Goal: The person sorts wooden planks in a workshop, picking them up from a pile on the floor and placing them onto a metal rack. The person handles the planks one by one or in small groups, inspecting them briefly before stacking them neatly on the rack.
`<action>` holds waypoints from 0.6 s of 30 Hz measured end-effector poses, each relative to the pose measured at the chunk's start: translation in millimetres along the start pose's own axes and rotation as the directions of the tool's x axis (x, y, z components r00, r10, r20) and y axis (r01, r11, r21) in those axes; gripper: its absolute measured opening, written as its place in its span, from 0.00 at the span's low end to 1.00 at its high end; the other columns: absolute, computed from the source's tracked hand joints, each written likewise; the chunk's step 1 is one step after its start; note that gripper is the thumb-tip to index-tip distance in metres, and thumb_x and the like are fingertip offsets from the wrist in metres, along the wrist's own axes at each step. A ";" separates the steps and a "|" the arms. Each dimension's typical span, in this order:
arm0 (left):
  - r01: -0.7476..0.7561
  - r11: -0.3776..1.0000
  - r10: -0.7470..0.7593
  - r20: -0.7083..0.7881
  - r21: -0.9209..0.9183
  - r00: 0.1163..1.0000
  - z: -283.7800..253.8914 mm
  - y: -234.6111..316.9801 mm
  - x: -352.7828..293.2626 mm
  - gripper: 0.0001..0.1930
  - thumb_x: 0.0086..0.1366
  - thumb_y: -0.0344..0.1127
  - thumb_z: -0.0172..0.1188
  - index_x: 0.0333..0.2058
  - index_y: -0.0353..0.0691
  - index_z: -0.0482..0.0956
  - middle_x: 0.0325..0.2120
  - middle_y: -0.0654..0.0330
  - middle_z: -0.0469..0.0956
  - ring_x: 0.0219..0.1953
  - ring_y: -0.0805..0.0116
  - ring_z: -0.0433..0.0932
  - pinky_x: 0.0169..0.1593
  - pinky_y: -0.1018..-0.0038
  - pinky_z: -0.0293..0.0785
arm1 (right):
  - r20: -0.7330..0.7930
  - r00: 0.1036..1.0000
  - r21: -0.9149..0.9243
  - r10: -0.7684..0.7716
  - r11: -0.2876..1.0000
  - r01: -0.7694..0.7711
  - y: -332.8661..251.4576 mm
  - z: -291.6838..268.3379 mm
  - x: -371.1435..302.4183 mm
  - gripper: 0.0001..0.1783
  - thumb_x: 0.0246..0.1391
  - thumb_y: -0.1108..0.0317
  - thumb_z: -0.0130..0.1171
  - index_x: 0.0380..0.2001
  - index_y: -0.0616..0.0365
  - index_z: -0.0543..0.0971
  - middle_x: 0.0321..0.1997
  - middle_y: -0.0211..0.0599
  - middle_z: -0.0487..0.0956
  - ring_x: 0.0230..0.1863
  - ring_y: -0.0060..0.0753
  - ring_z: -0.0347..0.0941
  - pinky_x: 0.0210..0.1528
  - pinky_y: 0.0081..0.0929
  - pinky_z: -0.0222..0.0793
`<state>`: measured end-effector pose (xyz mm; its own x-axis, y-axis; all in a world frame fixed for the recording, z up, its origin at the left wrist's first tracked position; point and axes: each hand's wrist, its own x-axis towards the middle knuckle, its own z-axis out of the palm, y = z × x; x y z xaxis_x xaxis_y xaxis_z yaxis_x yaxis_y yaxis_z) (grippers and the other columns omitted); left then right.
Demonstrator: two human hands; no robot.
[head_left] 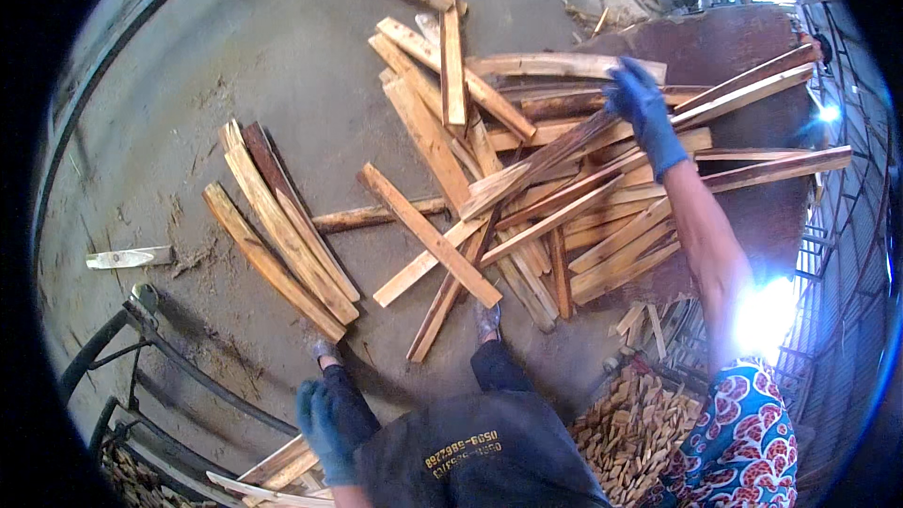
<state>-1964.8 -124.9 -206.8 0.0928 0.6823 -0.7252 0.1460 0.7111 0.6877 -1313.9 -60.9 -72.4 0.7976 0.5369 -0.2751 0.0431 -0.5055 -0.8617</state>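
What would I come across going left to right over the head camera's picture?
Short pale wood piece → group of long strips → narrow board pointing straight up the picture → gloved right hand → metal framework.

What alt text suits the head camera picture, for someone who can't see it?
A blue-gloved right hand extends over a jumbled pile of wooden boards, partly on grey floor. The gloved left hand is low in view; more boards lie at left.

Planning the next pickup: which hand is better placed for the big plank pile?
Probably the right hand: it is at a dark plank's end over the big pile. The left hand is near the view's bottom edge, far from that pile.
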 end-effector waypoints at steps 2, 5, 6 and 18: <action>0.048 0.966 0.000 0.186 -0.255 0.982 36.9 -8.3 7.4 0.11 0.62 0.31 0.54 0.44 0.38 0.72 0.34 0.65 0.75 0.35 0.75 0.73 0.38 0.80 0.70 | 0.276 0.961 -0.189 0.010 0.981 0.045 54.3 39.5 -35.0 0.22 0.54 0.64 0.58 0.51 0.59 0.70 0.42 0.36 0.77 0.41 0.29 0.74 0.45 0.26 0.72; 0.358 0.851 -0.317 0.166 -0.384 0.934 102.6 -1.2 -8.9 0.10 0.62 0.31 0.54 0.43 0.38 0.73 0.33 0.63 0.77 0.34 0.74 0.75 0.37 0.80 0.72 | 0.440 0.875 -0.389 0.202 0.921 -0.018 198.3 99.2 -108.3 0.26 0.48 0.60 0.63 0.48 0.60 0.73 0.46 0.42 0.77 0.45 0.36 0.74 0.50 0.32 0.68; 0.409 0.864 -0.404 0.081 -0.293 0.911 116.0 -0.3 -14.5 0.10 0.62 0.31 0.54 0.43 0.38 0.74 0.34 0.63 0.77 0.34 0.73 0.76 0.38 0.80 0.73 | 0.455 0.868 -0.669 0.202 0.720 0.183 222.4 119.3 -138.1 0.34 0.43 0.52 0.64 0.51 0.58 0.71 0.46 0.48 0.76 0.45 0.45 0.74 0.51 0.39 0.68; 0.566 0.758 -0.506 0.254 -0.324 0.824 131.3 -34.2 10.9 0.25 0.64 0.38 0.53 0.59 0.46 0.60 0.51 0.55 0.70 0.52 0.63 0.70 0.53 0.67 0.69 | 0.494 0.788 -0.621 0.368 0.783 0.024 313.7 180.7 -228.7 0.52 0.37 0.57 0.69 0.62 0.64 0.53 0.60 0.58 0.61 0.61 0.52 0.60 0.60 0.38 0.58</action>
<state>-1839.5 -164.0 -242.7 0.2524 0.1591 -0.9545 -0.1555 0.9802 0.1223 -1591.4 -220.2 -356.8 0.3469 0.5708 -0.7442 0.4270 -0.8026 -0.4166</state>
